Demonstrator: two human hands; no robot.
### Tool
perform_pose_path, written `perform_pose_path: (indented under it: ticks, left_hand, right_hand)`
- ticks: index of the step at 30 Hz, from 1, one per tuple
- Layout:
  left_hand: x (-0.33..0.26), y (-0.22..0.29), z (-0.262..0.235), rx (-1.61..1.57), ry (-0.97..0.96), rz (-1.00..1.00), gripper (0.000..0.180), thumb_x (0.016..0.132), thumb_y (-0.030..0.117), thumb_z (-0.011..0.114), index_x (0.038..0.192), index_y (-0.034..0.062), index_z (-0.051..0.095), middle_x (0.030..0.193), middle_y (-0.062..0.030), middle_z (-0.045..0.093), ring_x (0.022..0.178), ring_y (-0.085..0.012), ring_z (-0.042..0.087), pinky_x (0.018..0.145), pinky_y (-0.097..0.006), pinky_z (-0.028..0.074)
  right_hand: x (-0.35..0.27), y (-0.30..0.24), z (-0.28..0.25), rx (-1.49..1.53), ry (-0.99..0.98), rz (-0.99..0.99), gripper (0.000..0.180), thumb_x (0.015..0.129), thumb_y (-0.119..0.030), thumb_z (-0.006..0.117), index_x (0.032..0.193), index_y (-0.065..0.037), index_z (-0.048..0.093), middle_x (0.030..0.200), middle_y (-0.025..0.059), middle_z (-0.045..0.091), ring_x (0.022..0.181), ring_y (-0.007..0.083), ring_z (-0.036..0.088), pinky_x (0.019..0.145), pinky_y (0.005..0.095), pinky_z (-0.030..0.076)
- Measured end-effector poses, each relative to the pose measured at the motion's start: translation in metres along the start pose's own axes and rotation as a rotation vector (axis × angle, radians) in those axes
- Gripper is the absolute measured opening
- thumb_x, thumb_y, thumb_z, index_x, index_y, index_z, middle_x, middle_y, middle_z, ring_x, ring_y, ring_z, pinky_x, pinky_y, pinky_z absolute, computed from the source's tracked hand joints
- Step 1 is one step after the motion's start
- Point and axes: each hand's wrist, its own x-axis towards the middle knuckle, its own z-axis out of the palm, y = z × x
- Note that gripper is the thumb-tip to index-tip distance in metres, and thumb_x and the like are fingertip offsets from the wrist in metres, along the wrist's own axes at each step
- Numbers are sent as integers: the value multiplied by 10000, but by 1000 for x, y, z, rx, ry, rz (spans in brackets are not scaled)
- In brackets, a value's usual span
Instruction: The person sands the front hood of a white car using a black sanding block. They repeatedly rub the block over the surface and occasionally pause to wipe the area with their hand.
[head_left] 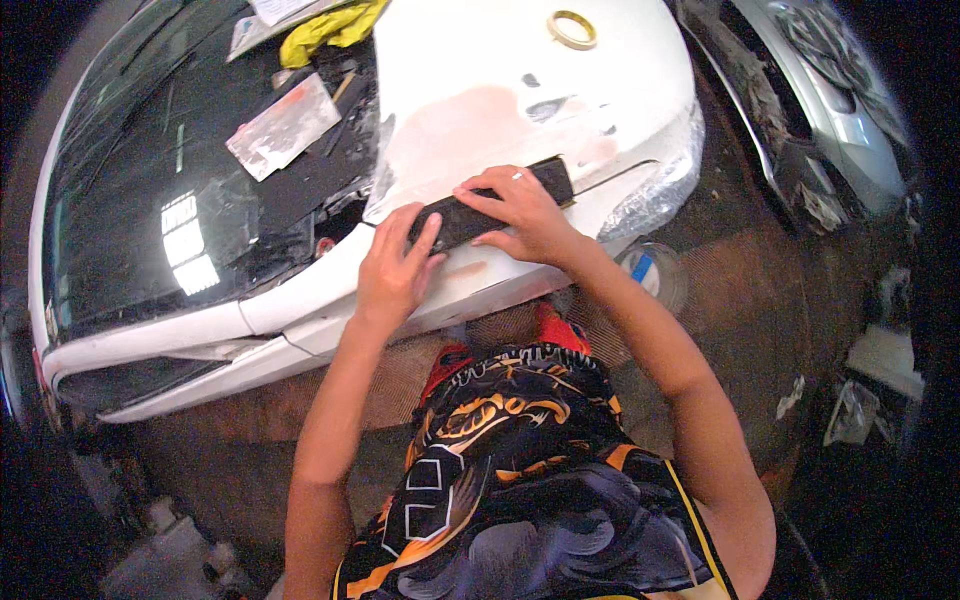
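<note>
A long black sanding block (455, 222) lies flat along the edge of a white car's front end (440, 45), slanting up to the right. My left hand (392, 275) grips its left end, thumb on the near side and fingers on top. Farther along, my right hand (535, 220) holds it toward the right end, fingers bent over the top. The block's underside is hidden against the panel. Just beyond it, a pinkish filler patch (465, 125) spreads over the white surface, with a few dark bare spots to its right.
A tape roll (574, 44) rests on the hood. On the windshield side lie a smeared mixing board (285, 128) and a yellow cloth (335, 35). Plastic film (650, 205) covers the front corner. Below it stands a clear container (668, 282). Another car (850, 130) is at the right.
</note>
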Motion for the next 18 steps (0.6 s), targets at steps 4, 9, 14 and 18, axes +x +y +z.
perform_pose_path:
  ticks: [4, 9, 14, 18]
  left_hand:
    - [-3, 0, -2, 18, -3, 13, 779, 744, 106, 870, 1468, 160, 587, 1418, -204, 576, 1245, -412, 605, 1024, -479, 536]
    - [0, -3, -3, 31, 6, 40, 779, 729, 122, 886, 1453, 163, 601, 1418, -206, 576, 1239, -413, 607, 1018, -476, 537]
    - [-1, -6, -4, 10, 14, 45, 728, 725, 84, 877, 1408, 146, 633, 1418, -211, 574, 1242, -418, 609, 1001, -481, 548]
    - [-4, -6, -6, -1, 36, 44, 681, 727, 69, 863, 1373, 143, 661, 1376, -213, 607, 1223, -420, 632, 1013, -486, 555]
  right_hand:
    - [0, -2, 1, 1, 6, -19, 784, 773, -304, 853, 1481, -127, 567, 1379, 136, 588, 1284, 364, 543, 1119, 529, 402]
    - [0, -5, -2, -49, 3, 3, 770, 787, -301, 842, 1489, -130, 576, 1372, 117, 600, 1290, 338, 552, 1121, 511, 408]
    - [2, -4, -4, -58, -18, -6, 770, 782, -300, 843, 1484, -128, 577, 1361, 125, 601, 1282, 351, 554, 1115, 515, 412]
    - [3, -4, -3, -32, -12, -9, 749, 774, -305, 841, 1458, -129, 595, 1355, 132, 606, 1262, 361, 564, 1093, 519, 430]
